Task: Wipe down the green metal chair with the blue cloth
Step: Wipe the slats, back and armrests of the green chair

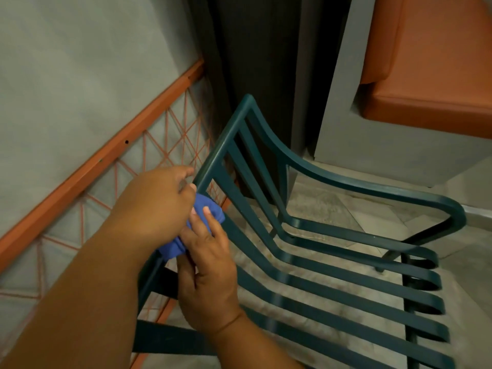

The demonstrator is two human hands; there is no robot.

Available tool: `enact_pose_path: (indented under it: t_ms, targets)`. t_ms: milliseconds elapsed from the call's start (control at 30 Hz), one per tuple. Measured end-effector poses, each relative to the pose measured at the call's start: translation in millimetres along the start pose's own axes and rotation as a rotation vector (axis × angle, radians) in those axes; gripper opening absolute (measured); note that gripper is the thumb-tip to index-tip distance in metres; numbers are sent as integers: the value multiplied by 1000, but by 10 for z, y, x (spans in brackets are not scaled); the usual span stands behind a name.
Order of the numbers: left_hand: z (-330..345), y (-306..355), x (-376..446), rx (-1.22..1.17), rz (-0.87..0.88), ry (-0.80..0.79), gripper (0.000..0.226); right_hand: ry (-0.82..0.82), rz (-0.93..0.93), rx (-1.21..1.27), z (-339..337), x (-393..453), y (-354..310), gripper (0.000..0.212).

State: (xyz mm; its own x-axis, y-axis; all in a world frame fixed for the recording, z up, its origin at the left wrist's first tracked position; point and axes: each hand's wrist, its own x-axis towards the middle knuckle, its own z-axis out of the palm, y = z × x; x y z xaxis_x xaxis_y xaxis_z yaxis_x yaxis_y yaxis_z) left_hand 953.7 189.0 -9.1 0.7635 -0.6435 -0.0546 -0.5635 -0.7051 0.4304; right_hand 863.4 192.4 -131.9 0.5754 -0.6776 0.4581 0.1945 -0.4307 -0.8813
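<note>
The green metal chair (319,265) fills the middle and right of the head view, its slatted back rising toward the upper left and its slatted seat running right. The blue cloth (205,209) is bunched against the left upright of the chair back. My left hand (157,201) grips the cloth from the left, fingers curled over its top. My right hand (210,267) holds the cloth from below, its fingers lying over the cloth's lower part. Most of the cloth is hidden between the two hands.
An orange metal rail with thin wire lattice (106,158) runs along the grey wall on the left, close behind the chair back. A dark curtain (255,62) hangs behind the chair. An orange cushioned bench (431,75) sits at the upper right. Tiled floor (332,203) shows beneath the slats.
</note>
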Motion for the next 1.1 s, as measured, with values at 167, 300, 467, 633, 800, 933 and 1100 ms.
enact_pose_path:
  t_ms: [167,300,467,633,800,933,1100]
  targets:
    - [132,52,12,124,40,66,37,38,-31,-35,-95,-236,201,52]
    - [197,116,69,204,54,105,36,312,543,117,-303,201,395,37]
    - [252,174,212,299,63,190,21,134,255,-77,-64,823,476,47]
    - [346,210,237,352,64,270,23,237,407,-108,-84,469,1066,49]
    - [441,242,237,435,47,317,19,216,1002,-85,-303,216,1644,36]
    - [503,293,210,538,51,349,13,355,1151,79,-350,556,1449,25]
    - [543,326,196,561,51,385,28,255,433,58,-11,904,732,42]
